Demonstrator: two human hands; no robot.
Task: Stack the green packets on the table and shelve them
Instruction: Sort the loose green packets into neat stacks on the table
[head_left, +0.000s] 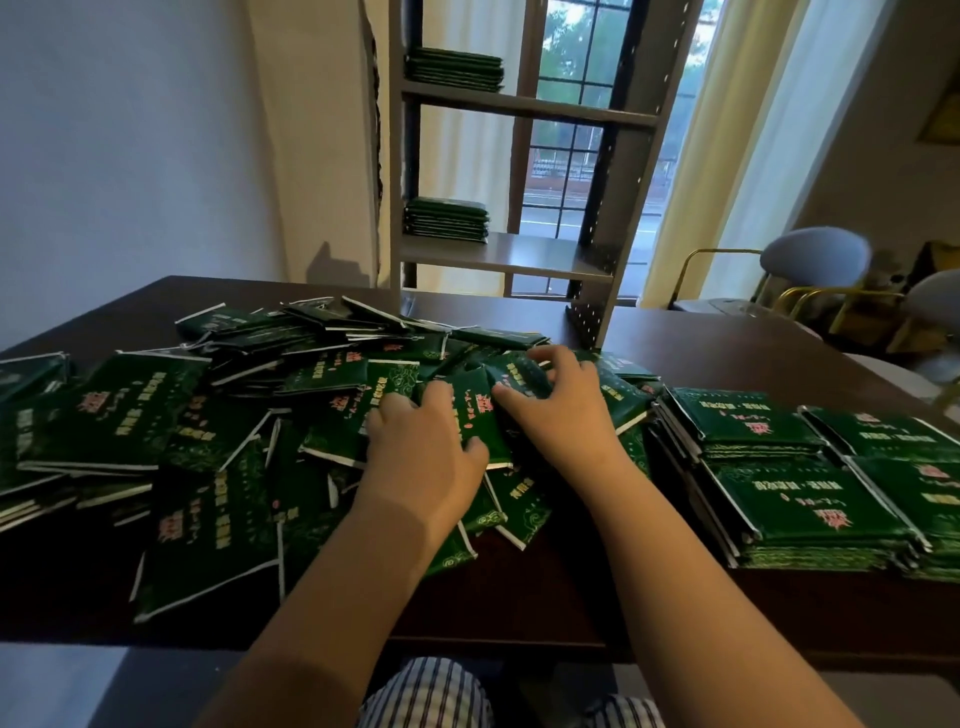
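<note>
Packets loose: left hand presses flat, right hand curls round one; square edges before stacking.

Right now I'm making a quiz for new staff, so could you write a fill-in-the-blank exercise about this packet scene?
The left hand rests on, and the right hand grips, loose packets coloured ____.
The neat stacks lie on the table at the person's ____ side.
The shelf unit holds ____ stacks of packets.
Missing words: green; right; two.
</note>
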